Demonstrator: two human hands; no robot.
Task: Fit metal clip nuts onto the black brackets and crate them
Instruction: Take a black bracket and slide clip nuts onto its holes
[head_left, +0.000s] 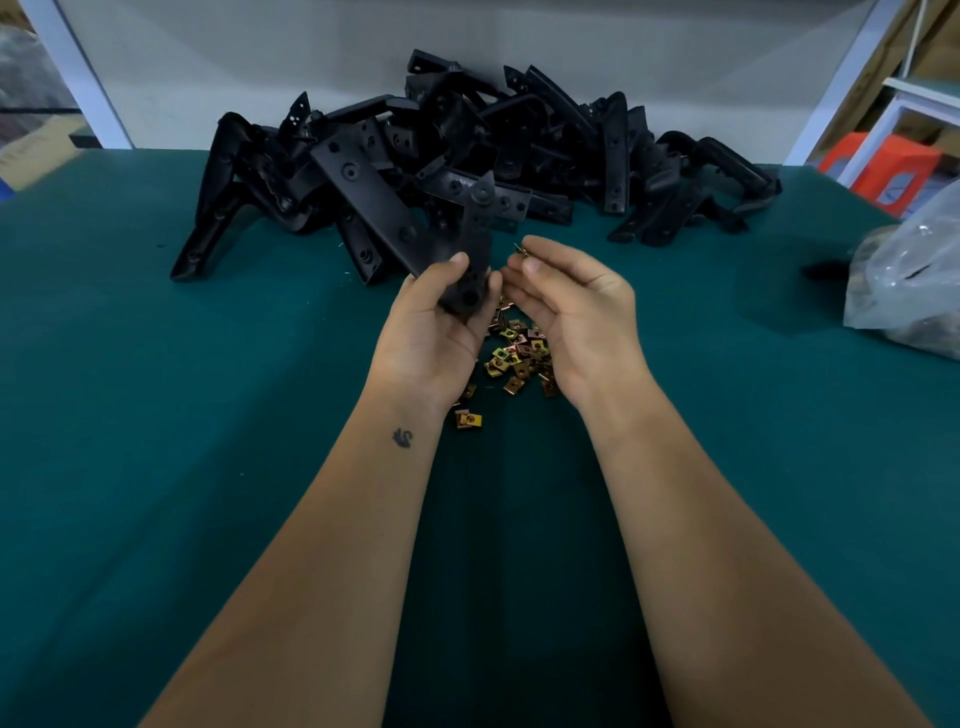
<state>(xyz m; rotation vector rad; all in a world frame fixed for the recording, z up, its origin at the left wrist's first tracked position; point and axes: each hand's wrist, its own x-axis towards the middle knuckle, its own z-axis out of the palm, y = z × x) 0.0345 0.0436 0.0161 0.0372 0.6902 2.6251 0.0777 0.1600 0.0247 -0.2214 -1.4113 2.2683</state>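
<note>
My left hand (434, 332) grips the lower end of a black bracket (475, 239), which stands nearly upright above the table. Just to its right, my right hand (569, 306) pinches a small brass-coloured clip nut (521, 251) between thumb and fingertips, close to the bracket's edge but apart from it. Beneath and between my hands lies a loose scatter of several more clip nuts (514, 353) on the green table (208, 415). A large heap of black brackets (452, 150) fills the far middle of the table. No crate is in view.
A clear plastic bag (909, 280) with dark contents sits at the table's right edge. White shelf posts stand at the back left and right, and orange stools (878, 169) are past the right edge. A grey wall backs the table.
</note>
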